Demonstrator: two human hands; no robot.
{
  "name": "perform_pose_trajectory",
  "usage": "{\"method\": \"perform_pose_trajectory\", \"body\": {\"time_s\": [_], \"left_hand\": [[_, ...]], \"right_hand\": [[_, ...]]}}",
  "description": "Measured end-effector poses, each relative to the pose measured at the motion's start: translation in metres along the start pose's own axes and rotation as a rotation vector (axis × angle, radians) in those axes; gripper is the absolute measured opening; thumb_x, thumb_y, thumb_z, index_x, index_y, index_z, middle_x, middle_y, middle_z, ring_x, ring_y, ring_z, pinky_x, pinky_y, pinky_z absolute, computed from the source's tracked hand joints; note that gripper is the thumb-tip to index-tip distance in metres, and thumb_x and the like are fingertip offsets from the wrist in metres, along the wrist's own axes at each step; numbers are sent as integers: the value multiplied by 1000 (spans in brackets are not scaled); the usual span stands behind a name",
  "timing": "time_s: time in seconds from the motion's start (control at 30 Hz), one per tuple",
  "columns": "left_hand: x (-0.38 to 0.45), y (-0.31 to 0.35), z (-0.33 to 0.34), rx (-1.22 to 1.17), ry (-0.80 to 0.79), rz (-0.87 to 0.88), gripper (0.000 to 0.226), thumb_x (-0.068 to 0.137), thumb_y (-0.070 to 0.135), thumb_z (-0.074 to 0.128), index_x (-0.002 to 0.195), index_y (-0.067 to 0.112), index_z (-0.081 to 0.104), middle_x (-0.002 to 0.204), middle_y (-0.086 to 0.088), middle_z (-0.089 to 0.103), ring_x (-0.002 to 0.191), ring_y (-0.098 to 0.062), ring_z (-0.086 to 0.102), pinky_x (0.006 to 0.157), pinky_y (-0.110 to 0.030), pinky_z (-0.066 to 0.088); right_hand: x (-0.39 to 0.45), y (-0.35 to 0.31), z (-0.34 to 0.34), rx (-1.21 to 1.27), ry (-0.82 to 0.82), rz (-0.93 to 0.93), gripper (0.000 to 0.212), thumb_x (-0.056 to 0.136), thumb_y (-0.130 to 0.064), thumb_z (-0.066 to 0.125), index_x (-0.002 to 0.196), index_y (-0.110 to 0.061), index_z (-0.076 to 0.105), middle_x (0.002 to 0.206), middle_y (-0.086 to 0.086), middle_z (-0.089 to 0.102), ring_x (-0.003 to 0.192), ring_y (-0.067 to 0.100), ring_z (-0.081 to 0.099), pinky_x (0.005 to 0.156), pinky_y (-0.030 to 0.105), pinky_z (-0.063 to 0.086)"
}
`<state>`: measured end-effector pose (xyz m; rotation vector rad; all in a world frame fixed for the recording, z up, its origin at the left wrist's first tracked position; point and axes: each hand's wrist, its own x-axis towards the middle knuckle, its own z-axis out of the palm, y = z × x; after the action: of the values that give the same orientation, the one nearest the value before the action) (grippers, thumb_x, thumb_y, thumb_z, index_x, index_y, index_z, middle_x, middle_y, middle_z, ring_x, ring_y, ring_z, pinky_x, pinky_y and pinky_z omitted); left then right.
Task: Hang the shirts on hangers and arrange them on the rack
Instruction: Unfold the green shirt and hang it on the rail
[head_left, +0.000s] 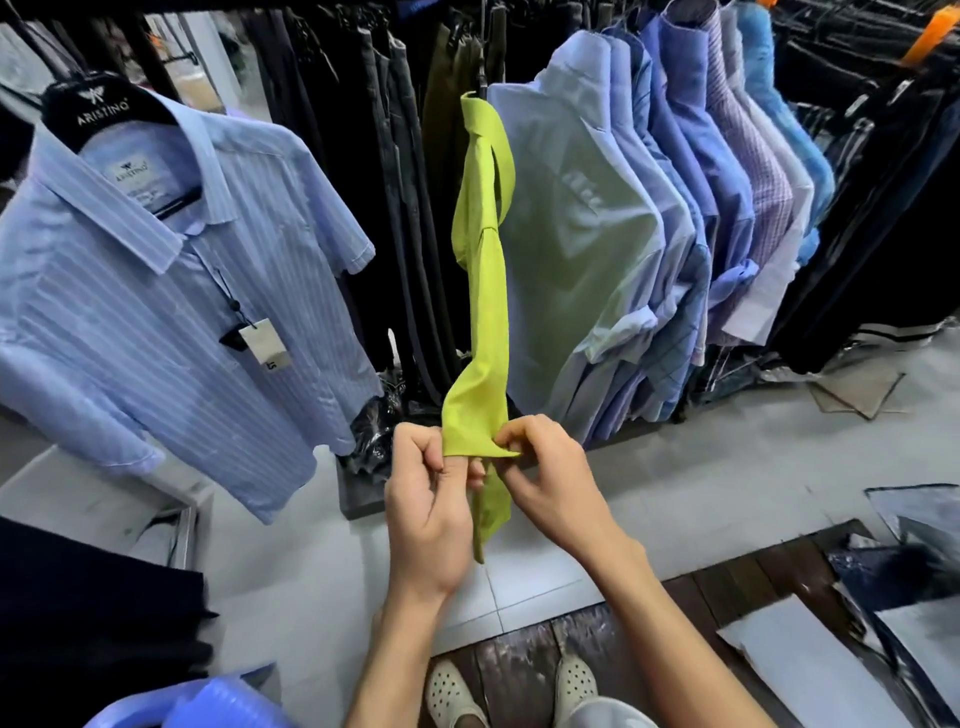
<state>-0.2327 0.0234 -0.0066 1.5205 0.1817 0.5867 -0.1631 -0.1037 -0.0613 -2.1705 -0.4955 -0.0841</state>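
Lime-green shirt (483, 291) hangs edge-on among rack garments; the left hand (431, 499) and right hand (545, 473) both pinch its lower hem. Leftward, a striped blue shirt (156, 291) shows "ARISTINO" on hanger (104, 111) and neck label (132, 174).

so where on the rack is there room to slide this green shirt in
The one open gap sits between the striped blue shirt on the left and the green shirt, backed by dark trousers. Right of the green shirt, the row of blue shirts is packed tight.
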Motion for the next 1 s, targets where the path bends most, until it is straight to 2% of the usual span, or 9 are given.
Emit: {"method": "perform_pose_trajectory", "body": {"time_s": [0.1, 0.2, 0.33, 0.4, 0.53, 0.67, 0.77, 0.87, 1.0], "left_hand": [[19, 1, -10, -132, 42, -80, 33, 99, 1, 50, 80, 24, 35, 66, 15, 51, 61, -10, 56, 58, -22, 49], [41, -9, -23, -181, 92, -155, 36, 100, -11, 41, 81, 18, 31, 64, 10, 50, 58, -10, 56, 54, -22, 49], [54, -25, -32, -101, 52, -216, 33, 99, -11, 41, 85, 19, 36, 62, 12, 53, 58, -12, 59, 53, -24, 50], [52, -27, -34, -45, 38, -214, 32, 99, -7, 44, 90, 23, 44, 61, 8, 58, 58, -14, 60, 54, -26, 50], [50, -27, -43, 76, 7, -156, 43, 96, -4, 49, 85, 34, 65, 56, 7, 57, 55, -10, 55, 52, -23, 47], [51, -27, -51, 200, -56, -72, 44, 91, -6, 58, 77, 32, 73, 47, 6, 47, 46, -10, 41, 48, -24, 35], [50, -31, -55, 339, -148, -59, 39, 88, -3, 62, 78, 33, 76, 53, -2, 55, 46, -21, 43, 48, -32, 36], [48, -31, -56, 360, -303, -98, 38, 89, 1, 63, 84, 36, 78, 64, 2, 68, 50, -26, 49, 50, -34, 41], [50, -25, -48, 339, -489, -157, 45, 92, 4, 66, 93, 47, 79, 75, 12, 76, 46, -4, 54, 53, -18, 44]], "right_hand": [[6, -3, 6, 15, 150, 68, 31, 78, 4, 68, 88, -25, 65, 72, -11, 49, 70, 6, 47, 66, 19, 36], [9, -15, 5, 299, 376, 199, 31, 88, 6, 64, 82, -24, 63, 66, -4, 49, 60, 4, 42, 59, 17, 36], [5, -21, 6, 361, 540, 163, 33, 87, 7, 68, 85, -26, 65, 103, 6, 64, 93, 4, 62, 78, 21, 50], [1, -19, 4, 414, 504, 176, 32, 88, 7, 69, 86, -25, 64, 102, 0, 69, 93, 9, 66, 80, 29, 54], [-3, -10, 3, 348, 466, 252, 41, 82, 11, 67, 83, -30, 61, 73, -7, 59, 65, 22, 55, 59, 46, 50], [-2, -4, 10, 159, 394, 194, 43, 69, 16, 64, 82, -25, 67, 72, -10, 48, 66, 8, 48, 62, 27, 42], [-1, -1, 12, -12, 43, 70, 36, 75, 6, 68, 90, -25, 75, 80, -10, 45, 69, 6, 50, 66, 12, 36], [2, -1, 14, -40, -175, 68, 36, 79, 0, 64, 99, -27, 76, 91, -7, 51, 77, 10, 56, 71, 14, 42], [22, -23, -4, 188, 104, 114, 32, 86, 6, 64, 101, -21, 75, 95, -4, 67, 86, 11, 65, 76, 22, 50]]}}
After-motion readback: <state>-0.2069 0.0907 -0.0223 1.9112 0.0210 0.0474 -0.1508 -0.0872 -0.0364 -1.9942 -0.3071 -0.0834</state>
